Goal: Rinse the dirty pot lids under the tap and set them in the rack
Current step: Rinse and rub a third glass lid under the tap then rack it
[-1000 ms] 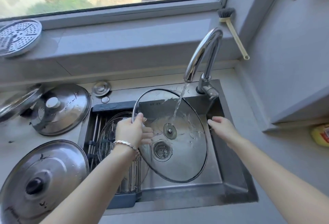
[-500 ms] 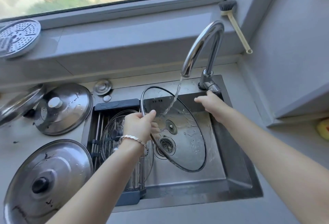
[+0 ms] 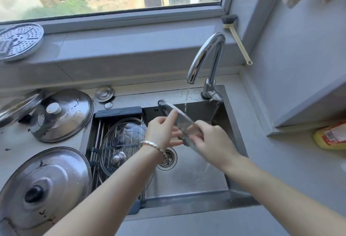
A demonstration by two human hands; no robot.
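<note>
I hold a glass pot lid (image 3: 180, 118) edge-on and tilted over the steel sink (image 3: 189, 181). My left hand (image 3: 162, 132) pinches its left side, thumb on top and fingers beneath. My right hand (image 3: 211, 140) grips its lower right edge. Only a thin trickle falls from the chrome tap (image 3: 206, 57) behind the lid. Another glass lid (image 3: 121, 142) lies in the dark-framed rack (image 3: 118, 113) across the sink's left part. Two steel lids, one (image 3: 61, 115) behind and one (image 3: 43, 189) in front, sit on the counter to the left.
A third steel lid (image 3: 16, 104) shows partly at the far left. A perforated steamer plate (image 3: 18, 41) and a brush (image 3: 237, 39) rest on the window sill. A yellow bottle (image 3: 331, 136) lies at the right. The drain (image 3: 168, 158) is under my hands.
My right hand went up to the tap handle and came back onto the lid. The water stream shrank to a trickle. The lid turned from facing me to edge-on.
</note>
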